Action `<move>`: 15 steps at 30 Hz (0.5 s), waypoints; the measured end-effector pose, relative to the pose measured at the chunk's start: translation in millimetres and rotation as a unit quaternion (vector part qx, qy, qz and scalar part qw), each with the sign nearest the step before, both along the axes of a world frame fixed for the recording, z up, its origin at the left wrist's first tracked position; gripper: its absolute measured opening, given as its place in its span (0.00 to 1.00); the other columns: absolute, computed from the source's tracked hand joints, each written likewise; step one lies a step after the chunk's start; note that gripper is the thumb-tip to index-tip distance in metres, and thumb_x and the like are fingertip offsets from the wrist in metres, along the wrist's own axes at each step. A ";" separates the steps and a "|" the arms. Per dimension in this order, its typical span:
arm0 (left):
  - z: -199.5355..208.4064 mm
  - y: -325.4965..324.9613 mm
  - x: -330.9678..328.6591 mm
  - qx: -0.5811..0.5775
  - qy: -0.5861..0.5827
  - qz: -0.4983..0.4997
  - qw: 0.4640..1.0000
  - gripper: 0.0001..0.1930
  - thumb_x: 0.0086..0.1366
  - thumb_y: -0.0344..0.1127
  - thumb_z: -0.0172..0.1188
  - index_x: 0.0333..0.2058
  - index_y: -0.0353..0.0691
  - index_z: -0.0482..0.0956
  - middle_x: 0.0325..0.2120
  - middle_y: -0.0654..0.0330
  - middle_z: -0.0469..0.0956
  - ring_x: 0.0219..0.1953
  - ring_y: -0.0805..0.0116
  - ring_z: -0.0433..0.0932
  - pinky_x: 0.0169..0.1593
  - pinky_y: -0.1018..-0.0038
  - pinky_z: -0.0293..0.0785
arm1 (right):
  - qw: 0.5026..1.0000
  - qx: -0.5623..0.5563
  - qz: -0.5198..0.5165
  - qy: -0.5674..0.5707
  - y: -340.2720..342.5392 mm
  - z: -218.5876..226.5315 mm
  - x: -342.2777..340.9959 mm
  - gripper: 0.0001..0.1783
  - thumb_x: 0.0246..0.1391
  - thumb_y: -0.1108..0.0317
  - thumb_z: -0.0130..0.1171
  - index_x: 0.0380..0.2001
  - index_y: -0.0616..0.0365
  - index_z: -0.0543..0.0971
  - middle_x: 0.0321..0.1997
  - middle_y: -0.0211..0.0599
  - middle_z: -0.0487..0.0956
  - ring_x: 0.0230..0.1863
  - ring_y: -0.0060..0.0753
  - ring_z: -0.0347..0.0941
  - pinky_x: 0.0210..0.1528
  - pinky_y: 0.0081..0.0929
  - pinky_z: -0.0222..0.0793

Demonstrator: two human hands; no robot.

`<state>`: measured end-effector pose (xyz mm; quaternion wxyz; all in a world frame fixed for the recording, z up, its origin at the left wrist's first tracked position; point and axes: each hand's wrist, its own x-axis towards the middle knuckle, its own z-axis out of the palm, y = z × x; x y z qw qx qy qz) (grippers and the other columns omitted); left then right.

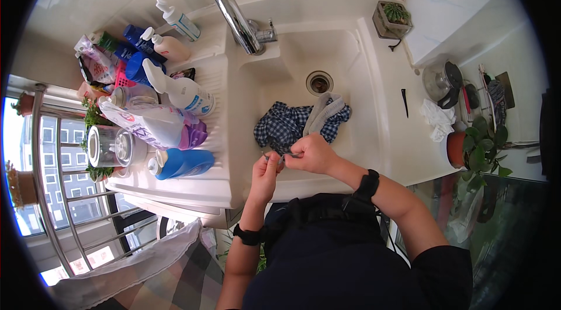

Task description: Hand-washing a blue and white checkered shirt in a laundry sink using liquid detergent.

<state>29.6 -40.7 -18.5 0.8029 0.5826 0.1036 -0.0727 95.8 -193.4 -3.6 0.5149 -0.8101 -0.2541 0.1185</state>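
Evidently both hands are closed at the near side of the sink (365, 161): the left hand (265, 173) and the right hand (313, 154) each seem to pinch a small grey scrap of fabric (290, 156) between thumb and fingers, though I cannot tell whether it belongs to the cloth beyond. To the left, a blue bottle (186, 164) lies on the ribbed drainboard. Just past the fingers, the checked cloth (274, 126) sits crumpled on the basin floor; it looks soft, limp and hardly fragile, probably light unless soaked, and is best gripped by a gathered fold. The pale grey cloth (323, 113) draped over its right part looks thicker, easiest to grasp along its folded band. Farther off are the drain (319, 83) and the chrome faucet (234, 15).
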 end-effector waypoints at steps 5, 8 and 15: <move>3.8 -1.4 1.0 0.004 -0.011 -0.008 1.000 0.16 0.66 0.39 0.41 0.20 0.40 0.62 0.16 0.70 0.57 0.21 0.80 0.55 0.25 0.83 0.52 | 1.000 -0.014 -0.018 0.007 4.6 1.9 -0.5 0.20 0.35 0.60 0.55 0.03 0.61 0.64 0.05 0.42 0.60 0.07 0.39 0.56 0.12 0.32 0.50; 5.3 -1.2 1.3 0.016 -0.010 -0.004 1.000 0.16 0.66 0.39 0.41 0.19 0.40 0.61 0.16 0.70 0.57 0.21 0.80 0.55 0.25 0.83 0.52 | 0.999 -0.009 -0.033 -0.002 5.5 0.4 -1.0 0.19 0.36 0.60 0.55 0.04 0.61 0.65 0.05 0.42 0.61 0.07 0.40 0.56 0.12 0.32 0.50; 6.7 -0.7 0.1 0.002 -0.022 -0.004 1.000 0.16 0.66 0.40 0.41 0.20 0.40 0.62 0.16 0.70 0.57 0.20 0.80 0.55 0.25 0.83 0.53 | 0.998 -0.008 -0.046 0.049 -1.8 -6.7 -0.1 0.18 0.38 0.62 0.54 0.07 0.63 0.67 0.06 0.44 0.62 0.08 0.39 0.57 0.13 0.32 0.51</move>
